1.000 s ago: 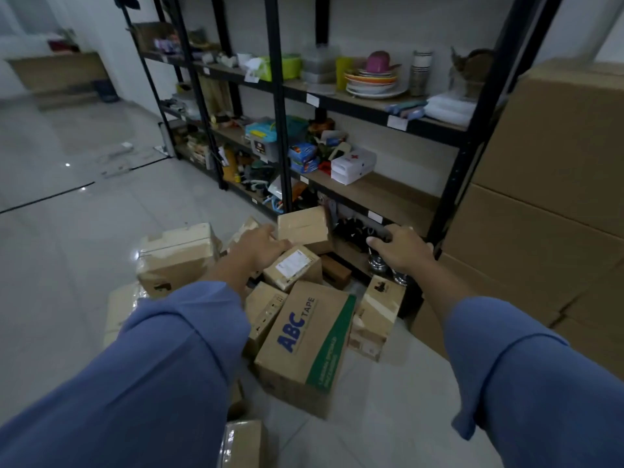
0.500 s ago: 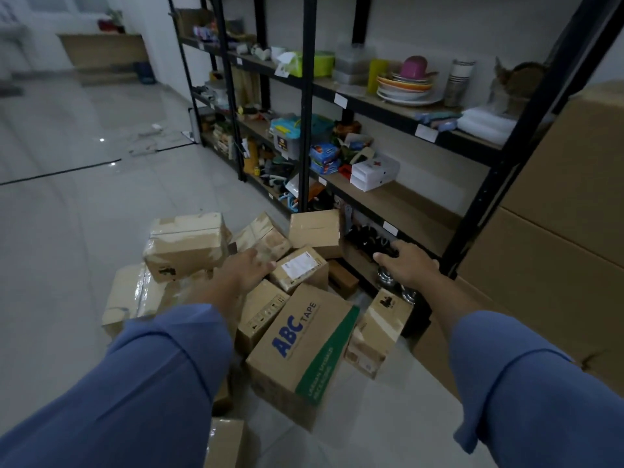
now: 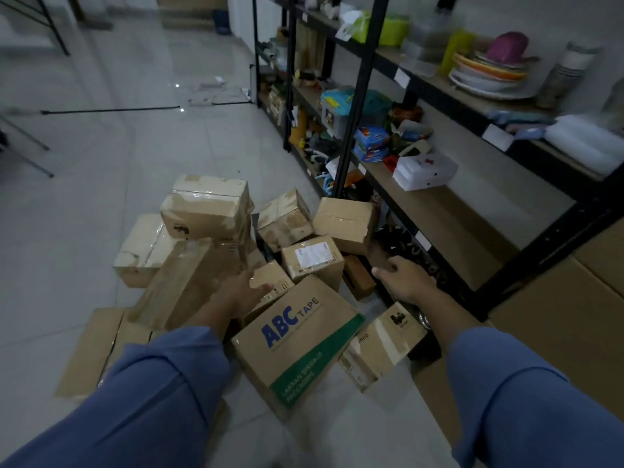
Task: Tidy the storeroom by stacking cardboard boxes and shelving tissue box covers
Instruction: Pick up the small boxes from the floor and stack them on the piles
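Observation:
Several cardboard boxes lie in a heap on the floor beside a black shelving unit (image 3: 358,106). Nearest me is a large box printed ABC TAPE (image 3: 297,342). Behind it lies a small box with a white label (image 3: 312,260). My left hand (image 3: 241,292) hovers over a small box (image 3: 270,282) left of the ABC TAPE box, fingers apart, holding nothing. My right hand (image 3: 403,280) reaches toward the bottom shelf, fingers loosely curled with nothing in them. A taped box (image 3: 207,209) tops the left of the heap.
Large stacked cartons (image 3: 574,315) stand at the right. The shelves hold plates (image 3: 489,74), a white plastic case (image 3: 425,172), blue packs (image 3: 371,143) and assorted clutter. A small box (image 3: 381,346) leans by the shelf's foot. Glossy tiled floor (image 3: 101,146) stretches left.
My view has swung left and down toward the boxes. My left hand has drawn back from the far boxes to the small box beside the ABC TAPE box; my right hand has lowered slightly.

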